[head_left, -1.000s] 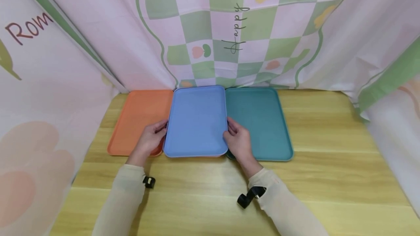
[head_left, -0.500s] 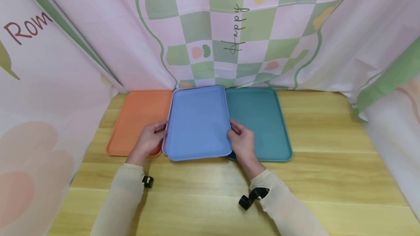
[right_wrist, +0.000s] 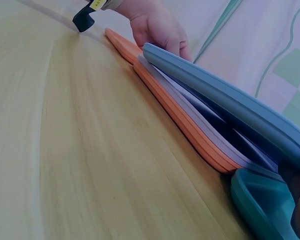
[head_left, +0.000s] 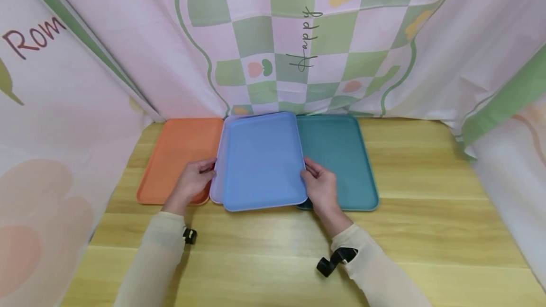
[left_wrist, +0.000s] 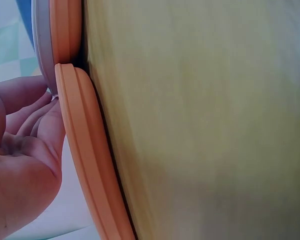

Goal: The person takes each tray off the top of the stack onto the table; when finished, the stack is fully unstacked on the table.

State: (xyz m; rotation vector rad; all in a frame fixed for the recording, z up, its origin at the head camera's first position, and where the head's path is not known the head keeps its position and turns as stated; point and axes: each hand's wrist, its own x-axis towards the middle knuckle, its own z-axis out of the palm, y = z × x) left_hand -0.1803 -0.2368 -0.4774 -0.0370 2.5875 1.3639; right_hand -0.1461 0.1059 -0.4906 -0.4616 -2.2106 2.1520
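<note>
A blue tray point(head_left: 264, 160) lies tilted and shifted to the right over a lavender tray point(head_left: 218, 185), whose left strip shows. Under these, the right wrist view reveals an orange tray point(right_wrist: 185, 131). My right hand point(head_left: 321, 185) grips the blue tray's right edge; that side is raised, with a gap above the lavender tray. My left hand point(head_left: 192, 181) pinches the lavender tray's left edge between thumb and fingers, as the left wrist view shows. Another orange tray point(head_left: 181, 150) lies flat at the left, beneath the left hand. To the right, a teal tray point(head_left: 343, 160) sits partly under the blue one.
The trays rest along the back of a wooden table point(head_left: 264, 255). A patterned curtain point(head_left: 294, 37) hangs directly behind them, and more cloth encloses both sides. Each wrist carries a black camera mount point(head_left: 337, 260).
My right hand has drawn the blue tray to the right and slightly nearer, uncovering the lavender tray's left strip. The left hand has stayed almost in place at the left edge.
</note>
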